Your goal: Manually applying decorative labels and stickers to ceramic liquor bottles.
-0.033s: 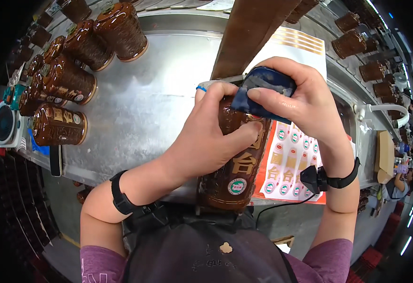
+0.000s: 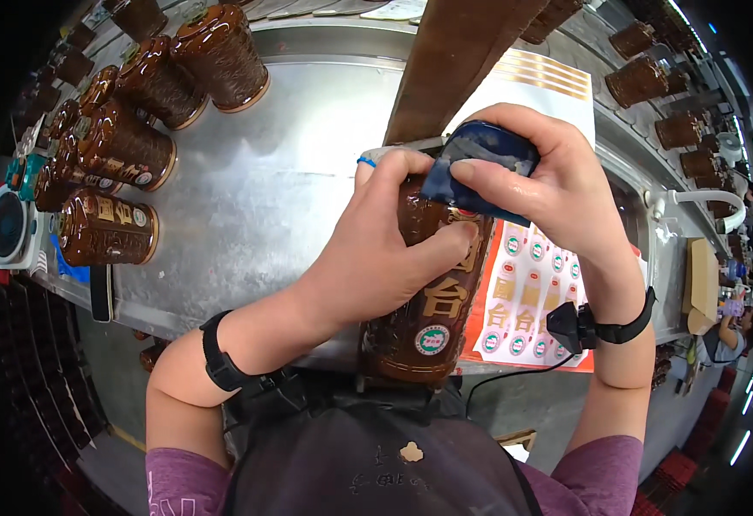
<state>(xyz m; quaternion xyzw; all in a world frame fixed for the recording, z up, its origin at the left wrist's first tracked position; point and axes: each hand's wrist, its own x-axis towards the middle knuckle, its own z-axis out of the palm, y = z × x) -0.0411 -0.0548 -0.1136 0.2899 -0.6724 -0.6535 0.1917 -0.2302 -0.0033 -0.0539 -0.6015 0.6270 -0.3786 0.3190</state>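
Left of the held bottle [image 2: 432, 288], at least six brown bottles [image 2: 108, 229] stand on the surface [image 2: 256, 172]. The left hand [image 2: 385, 245] curls its fingers round that one bottle, whose long axis runs away from the person, leaning right, base nearest. Right of it: one sticker sheet [image 2: 531, 297]; the right hand [image 2: 557, 185], fingers pinching one blue pad [image 2: 493, 150].

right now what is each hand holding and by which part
The left hand holds the brown bottle by its upper part, thumb in front. The right hand holds the dark blue pad, thumb on its face, fingers along its upper edge.
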